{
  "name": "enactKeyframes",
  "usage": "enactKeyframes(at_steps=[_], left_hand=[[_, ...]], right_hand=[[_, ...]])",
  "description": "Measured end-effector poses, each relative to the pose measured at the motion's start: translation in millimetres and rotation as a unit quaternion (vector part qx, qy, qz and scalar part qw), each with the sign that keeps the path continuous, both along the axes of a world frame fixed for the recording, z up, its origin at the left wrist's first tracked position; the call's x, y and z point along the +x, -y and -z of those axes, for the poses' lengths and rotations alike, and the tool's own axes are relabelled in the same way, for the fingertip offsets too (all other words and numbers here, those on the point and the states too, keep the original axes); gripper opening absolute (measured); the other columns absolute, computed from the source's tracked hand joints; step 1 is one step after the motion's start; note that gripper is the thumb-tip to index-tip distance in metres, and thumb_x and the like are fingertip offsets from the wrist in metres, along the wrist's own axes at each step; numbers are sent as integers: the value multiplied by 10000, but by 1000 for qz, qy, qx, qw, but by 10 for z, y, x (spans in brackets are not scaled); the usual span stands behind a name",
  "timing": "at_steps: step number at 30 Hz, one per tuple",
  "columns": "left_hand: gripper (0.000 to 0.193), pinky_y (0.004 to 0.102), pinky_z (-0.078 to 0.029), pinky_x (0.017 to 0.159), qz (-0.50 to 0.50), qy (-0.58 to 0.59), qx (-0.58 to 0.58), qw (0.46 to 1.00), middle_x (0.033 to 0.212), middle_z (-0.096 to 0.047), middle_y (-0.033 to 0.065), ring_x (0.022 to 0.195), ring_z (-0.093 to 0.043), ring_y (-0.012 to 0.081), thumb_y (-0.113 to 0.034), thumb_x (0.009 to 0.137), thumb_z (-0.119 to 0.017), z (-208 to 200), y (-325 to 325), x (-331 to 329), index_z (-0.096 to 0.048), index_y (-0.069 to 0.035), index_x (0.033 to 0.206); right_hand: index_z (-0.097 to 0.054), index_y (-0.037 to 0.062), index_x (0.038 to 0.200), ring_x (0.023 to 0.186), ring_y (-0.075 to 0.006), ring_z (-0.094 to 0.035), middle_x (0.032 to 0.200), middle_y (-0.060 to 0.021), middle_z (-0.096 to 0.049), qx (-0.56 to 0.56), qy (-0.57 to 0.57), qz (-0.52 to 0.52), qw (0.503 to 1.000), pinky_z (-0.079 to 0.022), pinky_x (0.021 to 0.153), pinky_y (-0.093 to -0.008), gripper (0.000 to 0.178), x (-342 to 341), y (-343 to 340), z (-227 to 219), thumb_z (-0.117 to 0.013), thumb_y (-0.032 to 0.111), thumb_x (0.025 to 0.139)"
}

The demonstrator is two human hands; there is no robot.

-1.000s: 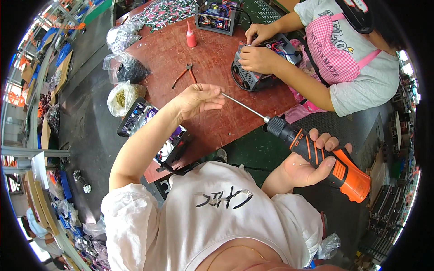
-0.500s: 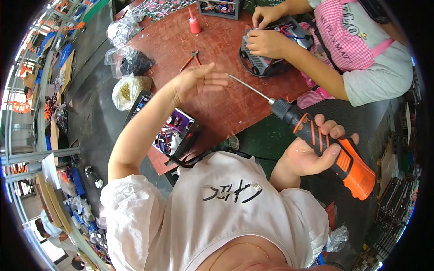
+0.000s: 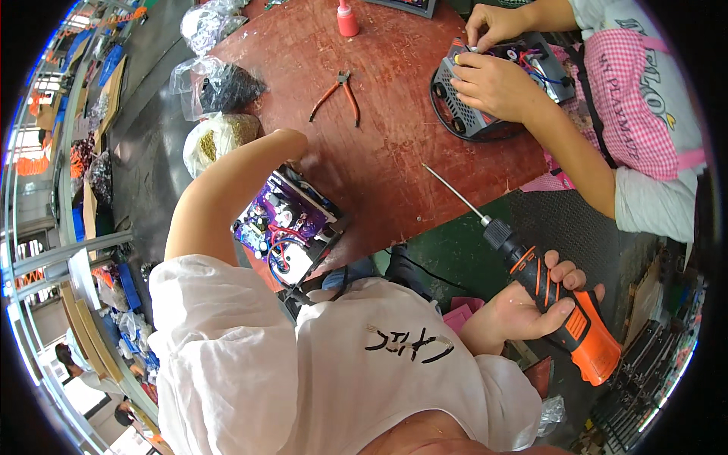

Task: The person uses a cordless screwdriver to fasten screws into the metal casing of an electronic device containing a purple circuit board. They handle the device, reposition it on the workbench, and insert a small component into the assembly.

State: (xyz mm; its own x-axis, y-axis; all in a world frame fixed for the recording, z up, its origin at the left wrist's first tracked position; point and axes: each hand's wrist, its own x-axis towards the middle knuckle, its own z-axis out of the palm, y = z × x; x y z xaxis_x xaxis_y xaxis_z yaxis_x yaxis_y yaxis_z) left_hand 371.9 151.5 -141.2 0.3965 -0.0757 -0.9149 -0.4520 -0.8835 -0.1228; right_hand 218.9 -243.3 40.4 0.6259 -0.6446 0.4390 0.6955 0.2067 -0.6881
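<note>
My right hand [image 3: 542, 303] is wrapped round an orange and black cordless screwdriver [image 3: 532, 273]. Its long thin bit points up and left over the table edge, touching nothing. My left hand [image 3: 292, 142] hangs bent at the wrist between a bag of small gold-coloured parts [image 3: 216, 144] and an opened electronic unit [image 3: 284, 220]; its fingers are hidden, so what it touches cannot be seen. The unit lies at the near left of the table, with a purple circuit board, red and blue wires and a black frame showing.
Red-handled cutting pliers [image 3: 343, 95] lie on the red-brown table [image 3: 379, 144], with a red bottle [image 3: 347, 19] farther back. Bags of black parts [image 3: 227, 87] stand along the left edge. At right, a co-worker's hands [image 3: 493, 72] work on a grey-cased unit [image 3: 474, 117].
My left hand has turned from open in mid-air to bent down beside the bag and the unit. The view has shifted; the screwdriver stays in my right hand, lower in the picture.
</note>
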Motion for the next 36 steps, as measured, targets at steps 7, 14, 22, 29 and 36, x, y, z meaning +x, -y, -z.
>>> enactKeyframes(at_steps=[7,14,22,29,36], left_hand=[[238,369,-543,702,-61,22,16,998,973,-709,-10,905,-675,175,-263,791,-717,359,95,-134,-728,-167,1009],[281,447,-535,692,-101,72,86,989,1008,-707,-18,930,-672,229,-255,766,-741,373,277,-205,-720,-185,1037],[465,362,-525,793,-81,86,10,993,1113,-675,4,1050,-636,214,-176,718,-723,28,328,-298,-646,-208,1175],[343,308,-535,759,-70,93,30,993,1023,-698,-13,978,-664,178,-193,694,-758,42,353,-367,-712,-189,1034],[242,352,-541,771,-136,153,-10,979,1005,-702,50,983,-664,221,-189,726,-722,-51,189,-568,-725,-129,961]], right_hand=[[-349,39,1295,816,-234,-510,892,-103,-485,-6,-4,-28,1000,-461,805,-450,544,166,6,60,-629,139,839],[-274,58,1324,834,-208,-482,915,-76,-460,-51,-15,-10,999,-416,806,-420,579,219,5,63,-593,180,857],[-231,55,1358,842,-201,-482,926,-76,-445,-81,-7,-5,997,-416,833,-417,596,210,40,83,-552,196,877],[-235,59,1354,837,-205,-488,929,-79,-450,-88,-13,-9,996,-429,801,-411,585,163,67,72,-552,199,882],[-277,59,1335,852,-214,-501,924,-89,-473,-85,15,-18,996,-442,816,-423,535,149,81,76,-548,174,888]])
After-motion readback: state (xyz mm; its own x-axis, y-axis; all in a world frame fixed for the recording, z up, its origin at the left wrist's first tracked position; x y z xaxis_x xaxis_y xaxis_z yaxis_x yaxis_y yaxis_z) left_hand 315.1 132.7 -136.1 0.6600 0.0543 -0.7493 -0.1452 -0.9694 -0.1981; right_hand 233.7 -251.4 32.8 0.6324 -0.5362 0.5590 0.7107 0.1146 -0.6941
